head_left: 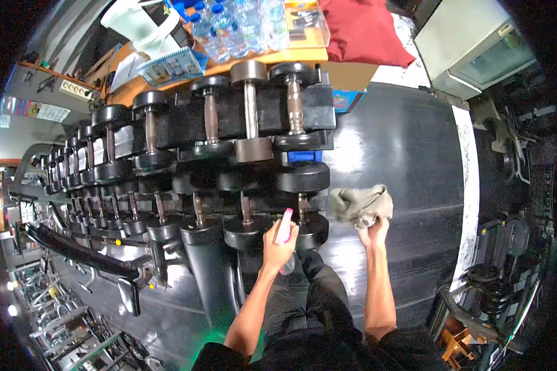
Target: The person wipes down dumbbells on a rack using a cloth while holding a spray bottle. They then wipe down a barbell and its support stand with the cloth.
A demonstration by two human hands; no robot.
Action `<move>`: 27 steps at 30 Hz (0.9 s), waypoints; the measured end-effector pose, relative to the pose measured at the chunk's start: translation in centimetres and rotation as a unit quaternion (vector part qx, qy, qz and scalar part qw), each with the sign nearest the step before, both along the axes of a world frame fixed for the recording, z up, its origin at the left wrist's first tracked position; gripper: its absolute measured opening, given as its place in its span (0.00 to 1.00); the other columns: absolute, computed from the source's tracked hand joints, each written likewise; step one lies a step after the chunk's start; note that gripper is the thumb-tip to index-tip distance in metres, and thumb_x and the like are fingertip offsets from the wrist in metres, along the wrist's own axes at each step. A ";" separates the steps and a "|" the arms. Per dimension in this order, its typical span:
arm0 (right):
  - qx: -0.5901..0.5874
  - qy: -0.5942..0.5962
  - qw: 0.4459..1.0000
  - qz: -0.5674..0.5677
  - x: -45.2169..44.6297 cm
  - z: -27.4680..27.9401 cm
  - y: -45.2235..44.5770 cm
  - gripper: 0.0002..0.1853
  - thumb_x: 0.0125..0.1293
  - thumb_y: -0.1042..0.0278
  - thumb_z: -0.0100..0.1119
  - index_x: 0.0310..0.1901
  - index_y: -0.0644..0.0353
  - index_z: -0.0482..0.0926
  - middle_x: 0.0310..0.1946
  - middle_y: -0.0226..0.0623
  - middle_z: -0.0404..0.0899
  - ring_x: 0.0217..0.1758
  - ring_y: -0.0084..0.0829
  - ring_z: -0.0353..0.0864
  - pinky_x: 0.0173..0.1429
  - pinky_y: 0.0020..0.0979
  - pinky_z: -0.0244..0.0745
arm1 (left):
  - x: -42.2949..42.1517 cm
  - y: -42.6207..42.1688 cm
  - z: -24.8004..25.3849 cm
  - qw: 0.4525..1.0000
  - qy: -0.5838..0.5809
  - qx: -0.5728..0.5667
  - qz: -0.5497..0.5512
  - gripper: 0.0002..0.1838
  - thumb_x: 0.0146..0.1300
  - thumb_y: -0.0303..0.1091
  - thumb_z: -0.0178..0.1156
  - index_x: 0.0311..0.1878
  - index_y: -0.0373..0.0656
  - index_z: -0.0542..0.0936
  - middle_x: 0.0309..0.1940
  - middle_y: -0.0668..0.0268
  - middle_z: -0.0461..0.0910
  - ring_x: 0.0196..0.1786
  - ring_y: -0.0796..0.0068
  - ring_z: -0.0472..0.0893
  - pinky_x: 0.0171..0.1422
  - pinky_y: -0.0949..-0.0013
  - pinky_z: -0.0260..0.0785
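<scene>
My left hand (280, 244) is closed around a spray bottle (284, 226) with a pink and white trigger head, held upright in front of the lower rack row. Part of its clear body shows below the fingers. On the right, my right hand (374, 234) grips a crumpled grey-beige cloth (364, 205) over the dark floor, apart from the rack. Closest to the spray bottle is a black dumbbell (302, 207) at the right end of the lower row. Above it, another dumbbell (295, 105) with a worn metal handle lies at the end of the upper row.
Two rows of dumbbells run left along the black rack (325, 117). Behind it, a wooden desk (315, 54) carries water bottles (241, 28), a desk calendar (167, 65) and red fabric (365, 31). A padded bench (80, 250) stands left; weight plates (492, 297) are at right.
</scene>
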State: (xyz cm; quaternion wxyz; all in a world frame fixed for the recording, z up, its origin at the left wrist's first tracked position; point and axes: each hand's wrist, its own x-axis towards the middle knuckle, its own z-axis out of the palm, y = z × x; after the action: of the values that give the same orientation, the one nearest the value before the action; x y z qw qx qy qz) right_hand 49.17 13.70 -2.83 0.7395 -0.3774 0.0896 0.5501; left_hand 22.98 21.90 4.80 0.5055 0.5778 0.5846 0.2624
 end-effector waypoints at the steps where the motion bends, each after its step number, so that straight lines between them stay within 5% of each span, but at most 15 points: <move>1: 0.006 -0.028 0.999 -0.015 -0.3 0.3 0.8 0.27 0.67 0.53 0.55 0.62 0.61 0.70 0.56 0.40 0.76 0.55 0.38 0.79 0.59 0.38 0.77 | 0.5 0.6 -0.4 1.000 0.014 -0.014 -0.005 0.06 0.61 0.30 0.65 0.37 0.38 0.81 0.25 0.59 0.80 0.28 0.69 0.82 0.36 0.67 0.73; 2: 0.047 -0.044 0.997 0.030 0.5 -1.3 0.6 0.32 0.67 0.50 0.56 0.67 0.60 0.66 0.62 0.40 0.73 0.63 0.38 0.74 0.65 0.40 0.72 | 1.0 1.1 -0.7 1.000 0.007 -0.018 -0.006 0.06 0.61 0.30 0.64 0.37 0.38 0.80 0.25 0.59 0.80 0.28 0.68 0.82 0.35 0.66 0.72; 3: 0.054 -0.018 0.998 0.009 -0.1 0.1 1.7 0.26 0.68 0.58 0.53 0.65 0.60 0.67 0.60 0.40 0.74 0.60 0.40 0.76 0.63 0.44 0.74 | 1.4 1.5 -1.4 1.000 0.000 -0.020 -0.006 0.06 0.61 0.30 0.64 0.36 0.38 0.80 0.24 0.58 0.80 0.27 0.66 0.82 0.35 0.66 0.72; 6: 0.047 0.016 0.999 -0.003 -0.5 -0.1 3.6 0.25 0.70 0.61 0.53 0.66 0.60 0.66 0.61 0.38 0.73 0.60 0.40 0.77 0.63 0.42 0.74 | 2.2 2.3 -3.0 0.997 0.027 -0.068 -0.003 0.07 0.61 0.32 0.64 0.35 0.38 0.79 0.25 0.57 0.80 0.28 0.64 0.82 0.35 0.64 0.72; 8: -0.076 -0.039 0.996 -0.036 -0.8 -0.5 4.8 0.25 0.71 0.64 0.54 0.67 0.61 0.65 0.61 0.36 0.73 0.59 0.38 0.77 0.61 0.40 0.75 | 2.4 2.2 -3.2 0.996 0.028 -0.079 -0.004 0.07 0.61 0.32 0.64 0.36 0.38 0.79 0.25 0.57 0.81 0.28 0.65 0.82 0.36 0.65 0.72; 10: -0.107 -0.178 0.978 -0.028 -1.9 -0.8 6.2 0.27 0.71 0.64 0.56 0.67 0.63 0.63 0.61 0.38 0.73 0.61 0.35 0.74 0.65 0.36 0.70 | 2.5 2.0 -3.4 1.000 -0.021 -0.023 0.002 0.07 0.63 0.31 0.64 0.40 0.39 0.79 0.20 0.70 0.77 0.18 0.82 0.75 0.22 0.73 0.68; 11: -0.110 -0.256 0.960 -0.028 -2.4 -2.4 6.6 0.27 0.71 0.64 0.56 0.68 0.63 0.63 0.62 0.40 0.72 0.64 0.35 0.72 0.70 0.36 0.65 | 2.4 1.9 -3.5 0.999 -0.022 -0.024 0.001 0.07 0.63 0.31 0.64 0.40 0.39 0.79 0.20 0.70 0.77 0.18 0.82 0.75 0.22 0.73 0.68; 12: -0.199 -0.407 0.891 -0.040 -3.9 -2.7 7.2 0.28 0.70 0.69 0.56 0.69 0.65 0.62 0.64 0.42 0.70 0.67 0.36 0.69 0.71 0.36 0.63 | 2.1 1.8 -3.4 0.999 -0.035 -0.030 0.013 0.08 0.62 0.32 0.65 0.39 0.38 0.80 0.24 0.65 0.80 0.24 0.75 0.79 0.30 0.70 0.71; 13: -0.141 -0.533 0.833 -0.038 -5.0 -2.8 7.7 0.30 0.66 0.76 0.57 0.69 0.67 0.62 0.67 0.42 0.67 0.69 0.36 0.66 0.73 0.37 0.60 | 1.9 1.7 -3.2 0.998 -0.047 -0.036 0.025 0.09 0.61 0.33 0.65 0.38 0.38 0.80 0.27 0.59 0.82 0.30 0.68 0.83 0.38 0.66 0.74; 15: -0.012 -0.619 0.785 0.032 -6.8 -2.5 8.8 0.35 0.55 0.82 0.55 0.69 0.62 0.66 0.65 0.45 0.69 0.69 0.40 0.67 0.72 0.36 0.61 | 1.4 1.3 -2.8 0.998 -0.046 -0.024 0.025 0.09 0.62 0.32 0.65 0.40 0.38 0.80 0.27 0.59 0.82 0.29 0.69 0.83 0.38 0.67 0.74; 19: 0.040 -0.895 0.348 0.276 -11.2 -2.3 13.7 0.34 0.49 0.73 0.62 0.62 0.44 0.75 0.66 0.41 0.68 0.74 0.47 0.62 0.78 0.57 0.46 | 0.1 0.3 -2.4 0.998 -0.057 -0.036 0.014 0.07 0.63 0.29 0.64 0.42 0.38 0.80 0.25 0.63 0.80 0.26 0.75 0.81 0.32 0.70 0.73; 22: 0.020 -0.906 0.288 0.310 -14.7 -3.0 16.3 0.21 0.58 0.67 0.57 0.56 0.50 0.78 0.63 0.39 0.71 0.74 0.42 0.61 0.76 0.57 0.45 | -0.4 -0.5 -1.9 0.989 -0.111 -0.072 0.063 0.06 0.66 0.28 0.63 0.43 0.39 0.79 0.21 0.70 0.77 0.18 0.84 0.76 0.23 0.75 0.68; 27: -0.021 -0.904 0.147 0.402 -17.3 -3.7 19.5 0.15 0.64 0.62 0.52 0.51 0.48 0.81 0.55 0.34 0.77 0.68 0.38 0.68 0.74 0.53 0.52 | -0.4 -1.0 -2.3 0.988 -0.113 -0.078 0.076 0.06 0.65 0.27 0.63 0.43 0.39 0.79 0.22 0.70 0.77 0.19 0.83 0.76 0.23 0.75 0.68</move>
State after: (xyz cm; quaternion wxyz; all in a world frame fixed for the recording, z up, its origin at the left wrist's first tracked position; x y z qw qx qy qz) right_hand 31.83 33.24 -6.57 -0.0389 -0.6039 -0.7953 0.0354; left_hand 22.58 20.92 2.54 0.5902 0.4570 0.5848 0.3177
